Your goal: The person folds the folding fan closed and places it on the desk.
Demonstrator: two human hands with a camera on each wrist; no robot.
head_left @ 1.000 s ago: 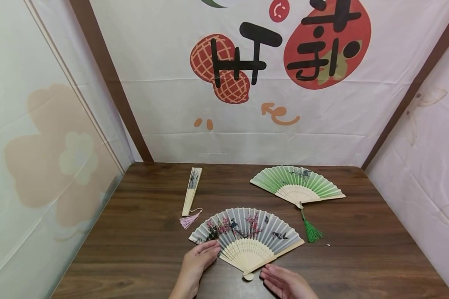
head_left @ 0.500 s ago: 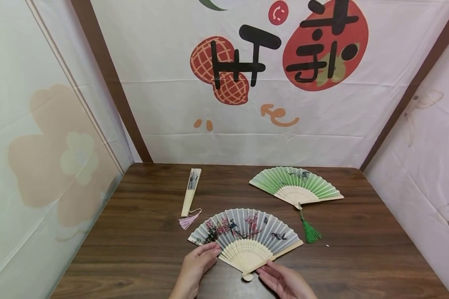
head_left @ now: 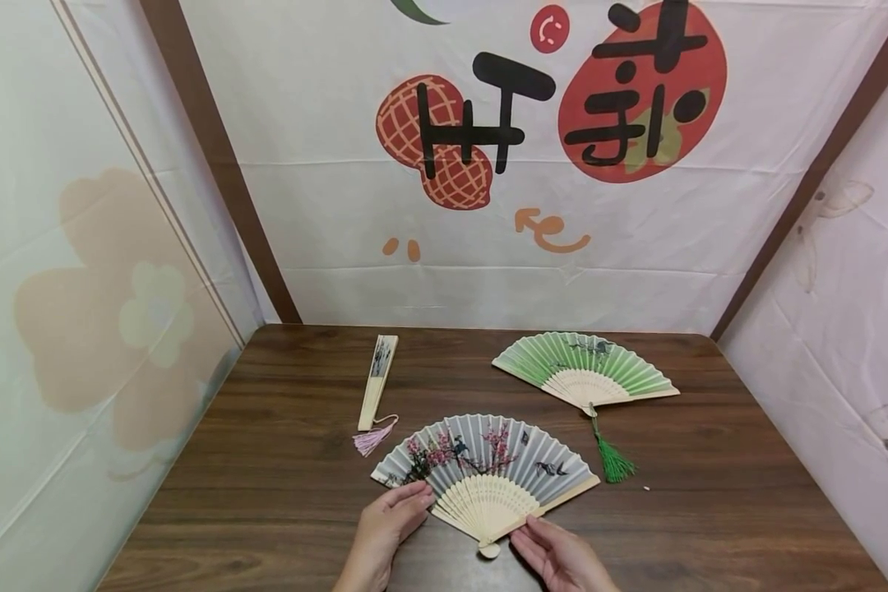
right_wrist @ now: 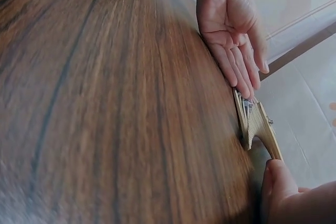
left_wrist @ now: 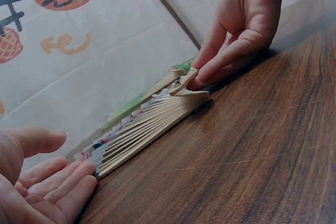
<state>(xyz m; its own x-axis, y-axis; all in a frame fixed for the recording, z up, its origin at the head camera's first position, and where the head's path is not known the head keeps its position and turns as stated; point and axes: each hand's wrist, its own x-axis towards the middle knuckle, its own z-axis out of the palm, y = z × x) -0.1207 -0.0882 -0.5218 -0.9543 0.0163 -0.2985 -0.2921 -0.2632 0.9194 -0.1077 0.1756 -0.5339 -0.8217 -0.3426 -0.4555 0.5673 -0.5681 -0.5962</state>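
I'm pinching the grey fan (head_left: 488, 460) with my right hand (head_left: 560, 556), so one-sided tugging could be skewing it away from my loose-fingered left hand (head_left: 390, 521).

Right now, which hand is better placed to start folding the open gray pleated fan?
Probably your right hand: it pinches the fan by its pale wooden outer stick, while your left hand, on the fan's other side, grips nothing.
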